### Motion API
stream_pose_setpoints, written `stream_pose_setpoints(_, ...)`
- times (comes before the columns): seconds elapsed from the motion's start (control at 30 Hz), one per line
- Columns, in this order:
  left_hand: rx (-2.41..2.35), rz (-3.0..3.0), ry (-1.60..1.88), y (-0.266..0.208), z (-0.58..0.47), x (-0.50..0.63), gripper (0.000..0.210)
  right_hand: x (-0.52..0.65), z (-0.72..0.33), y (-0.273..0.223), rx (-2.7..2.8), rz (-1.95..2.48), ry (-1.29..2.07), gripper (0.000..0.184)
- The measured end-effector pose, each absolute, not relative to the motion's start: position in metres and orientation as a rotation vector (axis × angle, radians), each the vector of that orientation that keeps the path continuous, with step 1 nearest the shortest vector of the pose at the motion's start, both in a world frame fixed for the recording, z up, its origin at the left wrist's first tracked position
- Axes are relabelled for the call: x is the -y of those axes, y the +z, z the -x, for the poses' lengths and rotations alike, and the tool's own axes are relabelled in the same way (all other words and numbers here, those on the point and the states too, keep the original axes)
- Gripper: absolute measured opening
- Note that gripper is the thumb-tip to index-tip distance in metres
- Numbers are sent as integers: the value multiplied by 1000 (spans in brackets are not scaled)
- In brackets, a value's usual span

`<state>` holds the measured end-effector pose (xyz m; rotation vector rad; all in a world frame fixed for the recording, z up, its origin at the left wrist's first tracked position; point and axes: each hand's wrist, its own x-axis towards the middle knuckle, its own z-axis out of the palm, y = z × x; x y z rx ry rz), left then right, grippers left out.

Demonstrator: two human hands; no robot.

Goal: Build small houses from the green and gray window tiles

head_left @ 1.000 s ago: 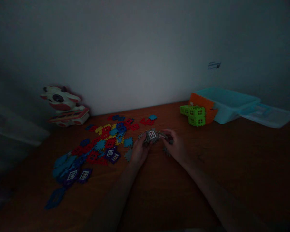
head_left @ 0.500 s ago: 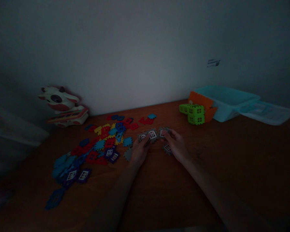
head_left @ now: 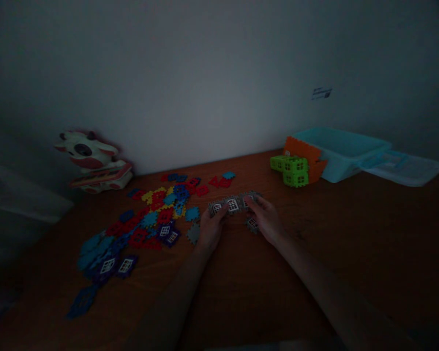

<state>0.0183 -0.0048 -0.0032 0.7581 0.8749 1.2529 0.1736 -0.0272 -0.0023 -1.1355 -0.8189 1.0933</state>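
My left hand [head_left: 211,229] grips a pair of joined grey building tiles [head_left: 231,204] with white window inserts, its thumb over their near edge. A third grey window tile [head_left: 249,199] is pinched in my right hand [head_left: 266,218], its edge against the pair, so the three form a row. Whether the third is fully locked in, I cannot tell. Under my right hand another grey window tile [head_left: 252,224] lies on the table. A plain grey tile [head_left: 193,233] rests just left of my left hand.
Loose red, blue, yellow and purple tiles [head_left: 139,237] spread over the wooden table [head_left: 241,292] at left. A toy cow [head_left: 91,156] stands behind them. At right are a green block structure [head_left: 295,171], an orange panel [head_left: 303,151] and a light blue bin [head_left: 346,151] beside its lid [head_left: 406,168].
The tile in my right hand has come against the pair in my left, closing the small gap between them. The view has shifted slightly.
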Motion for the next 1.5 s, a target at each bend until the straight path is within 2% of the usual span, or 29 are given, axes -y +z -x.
stream_pose_setpoints(0.4,-908,-821,1253,-5,-17,6,37,29,-171,0,867,1069,1125,36)
stream_pose_setpoints(1.0,-889,-813,1240,-2,-17,8,35,27,-174,-3,828,1131,1182,39)
stream_pose_setpoints(1.5,-994,-991,1233,-10,-11,5,38,31,-181,5,1020,1356,1036,43)
